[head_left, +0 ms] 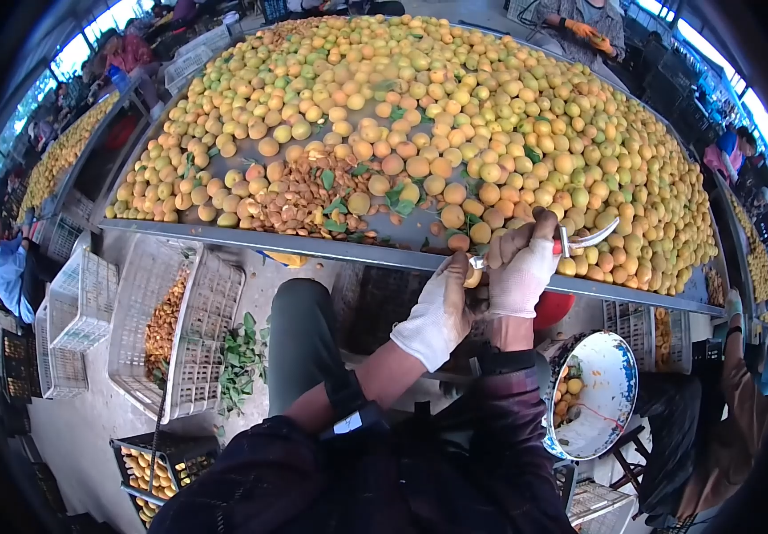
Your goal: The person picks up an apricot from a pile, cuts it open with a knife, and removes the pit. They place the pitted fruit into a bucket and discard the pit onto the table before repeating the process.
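Observation:
My right hand [525, 271], in a white glove with bare fingertips, is closed around a tool with a red-edged handle and a curved metal blade [596, 235] that points right. A small metal piece shows on the other side of this fist, close to my left fingers. My left hand [442, 310], gloved alike, pinches an apricot [472, 277], mostly hidden by the fingers. Both hands meet over the front edge of a metal table [313, 246]. Just beyond them lie heaped apricots [526, 133], and farther left a pile of apricot pits [304, 198] with green leaves.
An enamel basin [611, 392] with some apricots stands low at my right. White crates [210, 338] stand on the floor at left, one holding pits. Leaves [243, 365] and a black crate of apricots [148, 472] lie nearby. Across the table is a person in orange gloves [587, 34].

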### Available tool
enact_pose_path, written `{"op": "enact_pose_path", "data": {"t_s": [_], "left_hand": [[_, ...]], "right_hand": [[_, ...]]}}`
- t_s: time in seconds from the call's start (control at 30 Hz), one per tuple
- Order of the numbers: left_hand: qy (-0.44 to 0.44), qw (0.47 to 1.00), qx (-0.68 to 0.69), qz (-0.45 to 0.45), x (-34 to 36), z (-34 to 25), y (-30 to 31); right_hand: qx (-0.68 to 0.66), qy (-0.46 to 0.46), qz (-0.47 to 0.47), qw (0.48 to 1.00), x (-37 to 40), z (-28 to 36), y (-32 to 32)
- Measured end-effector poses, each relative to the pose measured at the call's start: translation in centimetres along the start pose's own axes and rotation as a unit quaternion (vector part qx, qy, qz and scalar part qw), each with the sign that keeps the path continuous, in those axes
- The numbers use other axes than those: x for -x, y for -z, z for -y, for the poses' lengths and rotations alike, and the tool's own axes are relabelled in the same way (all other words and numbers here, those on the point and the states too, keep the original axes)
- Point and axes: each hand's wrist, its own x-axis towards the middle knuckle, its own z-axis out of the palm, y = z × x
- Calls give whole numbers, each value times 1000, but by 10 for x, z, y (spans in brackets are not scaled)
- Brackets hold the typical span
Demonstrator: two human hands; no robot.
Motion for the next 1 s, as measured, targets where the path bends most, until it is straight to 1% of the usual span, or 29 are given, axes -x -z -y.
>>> {"op": "enact_pose_path", "data": {"t_s": [0.03, 0.07, 0.1, 0.17, 0.2, 0.23, 0.27, 0.3, 0.33, 0.37, 0.4, 0.43, 0.47, 0.5, 0.53, 0.57, 0.6, 0.63, 0.67, 0.7, 0.73, 0.77, 0.8, 0.83, 0.87, 0.93, 0.97, 1.0], "left_hand": [[28, 999, -28, -1, -1, -3, 2], [55, 997, -56, -3, -2, -6, 5], [55, 997, -56, -4, -4, -10, 9], [72, 996, 8, 53, -8, -22, 14], [68, 996, 8, 54, -8, -29, 15], [27, 996, -48, 65, -7, -37, 16], [-18, 992, -104, 67, -3, -49, 21], [-25, 981, -168, 97, 3, -60, 21], [-29, 981, -165, 96, 8, -65, 14], [-20, 950, -275, 149, 16, -69, 7], [-10, 902, -382, 201, 19, -73, 3], [-27, 874, -425, 233, 17, -78, 8], [-28, 875, -424, 232, 17, -86, 12], [-35, 861, -466, 202, 17, -94, 15], [-41, 844, -507, 172, 14, -103, 16], [-79, 814, -565, 110, 1, -114, 24], [-232, 718, -654, 51, -25, -123, 46], [-288, 648, -705, -13, -39, -134, 53], [-284, 567, -772, -44, -47, -150, 49], [-301, 563, -767, -58, -56, -158, 47], [-320, 559, -762, -72, -67, -163, 44], [-320, 559, -762, -67, -82, -164, 39], [-376, 503, -777, -41, -98, -159, 32], [-430, 444, -786, -17, -114, -153, 25], [-418, 451, -788, -24, -128, -145, 13], [-398, 429, -810, -39, -152, -133, -11], [-397, 429, -810, -36, -170, -127, -16], [-380, 390, -838, -43, -190, -121, -18]], "right_hand": [[0, 0, 0, 1000, -5, -4, 7], [-76, -34, 17, 996, -10, -7, 14], [-151, -68, 35, 986, -14, -9, 20], [-143, -63, 25, 987, -17, -8, 27], [-135, -58, 15, 989, -11, -3, 17], [-70, -57, 0, 996, 0, 10, 8], [54, -66, 154, 984, 1, 24, 24], [188, -78, 172, 964, 3, 26, 24], [320, -87, 187, 925, 5, 27, 24], [433, -80, 267, 857, 10, 25, 24], [459, -93, 314, 826, 11, 13, 29], [457, -101, 296, 833, 11, 11, 33], [455, -109, 278, 839, 12, 11, 37], [455, -106, 279, 839, 11, 14, 41], [455, -126, 270, 839, 11, 18, 48], [456, -147, 260, 839, 13, 21, 55], [455, -148, 258, 840, 16, 20, 59], [535, -122, 281, 787, 19, 19, 63], [610, -96, 301, 727, 21, 17, 65], [610, -95, 299, 728, 20, 17, 65], [548, -135, 233, 792, 19, 21, 62], [479, -173, 163, 845, 17, 25, 60], [403, -209, 90, 886, 16, 27, 59], [374, -209, 48, 902, 18, 23, 57], [371, -214, 55, 902, 18, 25, 55], [384, -225, 54, 894, 19, 23, 59], [363, -215, 64, 904, 19, 20, 64], [361, -203, 67, 908, 19, 20, 65]]}}
